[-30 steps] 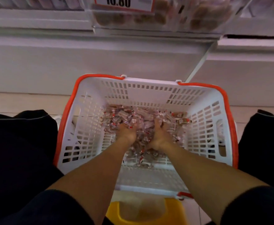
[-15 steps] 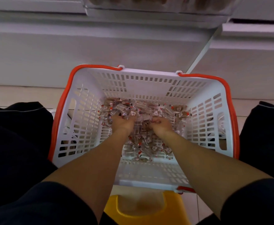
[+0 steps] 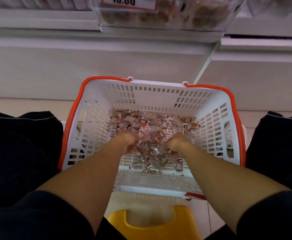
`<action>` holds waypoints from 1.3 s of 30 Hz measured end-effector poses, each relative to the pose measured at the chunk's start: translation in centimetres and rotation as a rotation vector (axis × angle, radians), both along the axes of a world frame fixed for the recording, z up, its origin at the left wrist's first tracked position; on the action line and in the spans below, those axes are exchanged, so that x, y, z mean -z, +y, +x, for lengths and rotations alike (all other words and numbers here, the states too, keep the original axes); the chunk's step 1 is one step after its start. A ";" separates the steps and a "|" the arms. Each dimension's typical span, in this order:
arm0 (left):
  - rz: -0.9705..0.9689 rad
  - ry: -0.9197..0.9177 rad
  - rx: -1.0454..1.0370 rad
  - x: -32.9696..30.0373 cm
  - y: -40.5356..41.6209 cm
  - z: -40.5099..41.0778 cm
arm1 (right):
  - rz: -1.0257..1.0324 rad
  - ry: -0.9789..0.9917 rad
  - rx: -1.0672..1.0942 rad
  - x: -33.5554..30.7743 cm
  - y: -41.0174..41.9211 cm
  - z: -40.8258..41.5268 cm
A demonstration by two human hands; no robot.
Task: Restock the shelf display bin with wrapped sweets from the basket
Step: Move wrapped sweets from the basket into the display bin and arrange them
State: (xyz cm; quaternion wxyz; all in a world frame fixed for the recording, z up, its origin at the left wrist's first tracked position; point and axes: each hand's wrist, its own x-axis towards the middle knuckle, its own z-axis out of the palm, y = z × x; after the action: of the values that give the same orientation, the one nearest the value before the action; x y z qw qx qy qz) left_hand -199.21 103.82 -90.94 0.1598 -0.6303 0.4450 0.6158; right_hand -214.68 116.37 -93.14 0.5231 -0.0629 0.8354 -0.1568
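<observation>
A white plastic basket [image 3: 96, 129] with an orange rim stands on the floor between my knees. A heap of clear-wrapped sweets [image 3: 152, 129] with red and brown print covers its bottom. My left hand [image 3: 130, 142] and my right hand [image 3: 175, 143] are both down in the heap, fingers curled round handfuls of sweets. The fingertips are buried among the wrappers. At the top of the view hangs the clear shelf display bin [image 3: 166, 16], holding brown wrapped sweets behind a price label [image 3: 129, 2].
White shelf fronts [image 3: 89, 66] rise just behind the basket. A yellow plastic stool [image 3: 150, 224] sits under me at the bottom. My dark-clothed knees [image 3: 20, 153] flank the basket on both sides. Pale floor tiles show around it.
Both hands have gone from lying spread on the heap to curling tight round sweets, and they have drawn back slightly toward me. The view has tilted up, showing the bin again.
</observation>
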 end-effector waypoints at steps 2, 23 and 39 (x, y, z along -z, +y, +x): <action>0.016 -0.006 0.046 -0.9 0.3 0.8 | 0.007 0.104 -0.045 -0.6 0.3 0.0; -0.739 0.485 0.835 -22.6 -6.1 -1.7 | -0.540 -0.126 -0.689 -28.8 -5.7 -6.5; -0.188 0.664 0.577 -31.0 -6.2 -3.6 | -0.858 -0.130 -0.490 -34.0 -4.7 -6.5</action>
State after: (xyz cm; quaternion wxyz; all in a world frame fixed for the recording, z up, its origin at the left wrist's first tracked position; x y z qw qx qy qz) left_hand -202.86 97.60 -59.97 0.1157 -0.2606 0.6837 0.6718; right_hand -221.17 111.64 -59.13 0.5224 -0.4571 0.6221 -0.3622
